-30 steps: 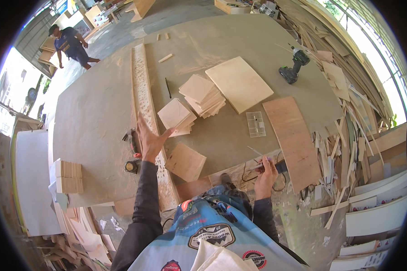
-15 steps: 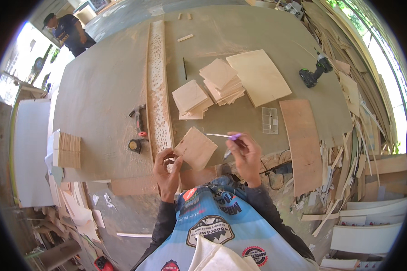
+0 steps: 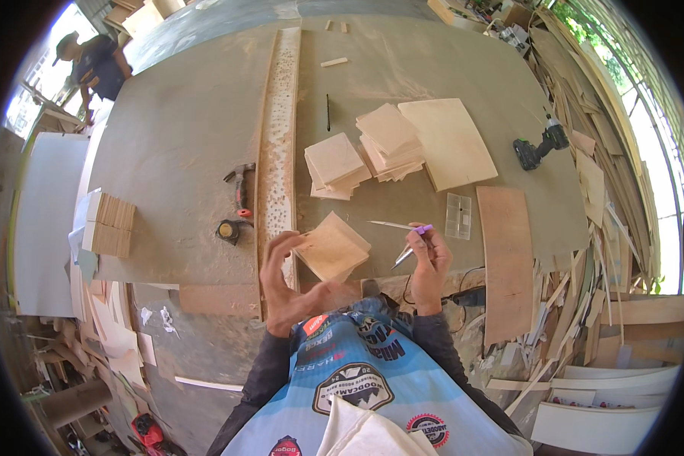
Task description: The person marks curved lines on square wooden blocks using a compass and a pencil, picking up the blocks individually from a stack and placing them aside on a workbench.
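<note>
My left hand (image 3: pixel 287 287) is at the left corner of a square thin wooden piece (image 3: pixel 333 249), its fingers spread and its thumb blurred. It does not grip the piece, which lies near the table's front edge, its edges suggesting a second square beneath. To the right, my right hand (image 3: pixel 430 266) is closed around a slim pointed tool with a purple part (image 3: pixel 422 229); the tip points left above the table. A thin silvery pen-like thing (image 3: pixel 403 256) also sticks out from the same fingers, aimed down toward the left.
Two stacks of wooden squares (image 3: pixel 334 161) stand beyond, beside a larger board (image 3: pixel 450 144). A hammer (image 3: pixel 241 190) and tape measure (image 3: pixel 230 230) lie left of a long wooden strip (image 3: pixel 279 137). At right are a clear plastic box (image 3: pixel 457 216) and cordless drill (image 3: pixel 541 144). A person (image 3: pixel 99 64) stands far left.
My left hand has let go of the square piece and spread its fingers. The piece now looks lighter on top. My right hand, still holding the tools, has shifted slightly right.
</note>
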Demonstrator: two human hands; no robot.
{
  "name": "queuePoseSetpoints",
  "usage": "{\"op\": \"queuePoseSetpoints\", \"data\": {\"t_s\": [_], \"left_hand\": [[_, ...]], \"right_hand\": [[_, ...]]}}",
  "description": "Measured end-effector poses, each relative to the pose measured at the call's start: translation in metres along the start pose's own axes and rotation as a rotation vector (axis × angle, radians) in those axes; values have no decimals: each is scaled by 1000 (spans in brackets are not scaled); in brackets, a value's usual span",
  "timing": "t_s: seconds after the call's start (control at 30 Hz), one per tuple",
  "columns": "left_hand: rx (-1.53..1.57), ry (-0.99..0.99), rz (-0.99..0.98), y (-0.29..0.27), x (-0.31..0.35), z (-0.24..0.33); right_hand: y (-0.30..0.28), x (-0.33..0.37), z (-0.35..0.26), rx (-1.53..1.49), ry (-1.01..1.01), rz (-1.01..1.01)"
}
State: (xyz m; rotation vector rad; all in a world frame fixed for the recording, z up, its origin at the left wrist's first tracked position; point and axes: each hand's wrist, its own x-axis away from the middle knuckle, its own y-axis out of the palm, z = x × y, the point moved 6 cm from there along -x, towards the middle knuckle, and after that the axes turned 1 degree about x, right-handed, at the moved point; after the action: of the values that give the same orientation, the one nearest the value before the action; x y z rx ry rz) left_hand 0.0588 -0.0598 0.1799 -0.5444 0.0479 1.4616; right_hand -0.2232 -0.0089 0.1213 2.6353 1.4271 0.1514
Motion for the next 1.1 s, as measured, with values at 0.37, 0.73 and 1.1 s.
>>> {"op": "queuePoseSetpoints", "data": {"t_s": [0.37,0.73,1.1], "left_hand": [[-213,-421,77,15,-67,-73],[-539,-237,-25,17,-11,-54],[11,-98,64,-1,28,-64]], "right_hand": [[-10,12,16,-171,96,144],[-7,15,10,-205,98,115],[60,0,-25,164,-184,-306]]}}
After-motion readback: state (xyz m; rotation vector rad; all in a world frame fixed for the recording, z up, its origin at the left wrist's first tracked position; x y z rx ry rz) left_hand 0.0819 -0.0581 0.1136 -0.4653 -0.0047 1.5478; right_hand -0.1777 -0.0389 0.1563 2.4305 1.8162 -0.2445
